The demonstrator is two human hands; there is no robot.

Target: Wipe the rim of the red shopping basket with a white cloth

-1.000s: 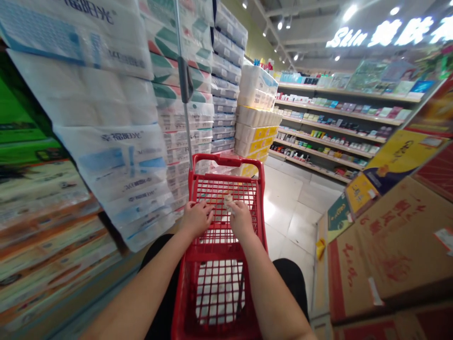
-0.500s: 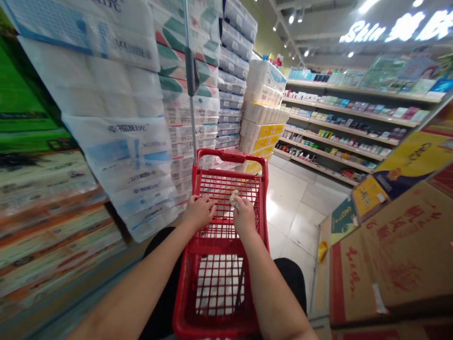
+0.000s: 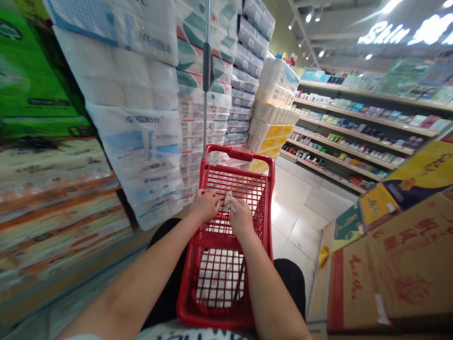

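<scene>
A supermarket aisle: shopping cart, stacked toilet paper.

Bare arms and hands, black shorts or trousers, and a pale shirt with dark printed lettering near its lower edge.

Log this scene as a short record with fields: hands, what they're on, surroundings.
Place: shop aisle
Left hand: resting on the mesh of the basket
Right hand: beside a small pale crumpled item, identity unclear
Carrier: red wire shopping basket with a tall metal pull handle
Left side: stacked toilet paper packs
Right side: cardboard boxes, stocked shelves
Floor: pale tiles
</scene>
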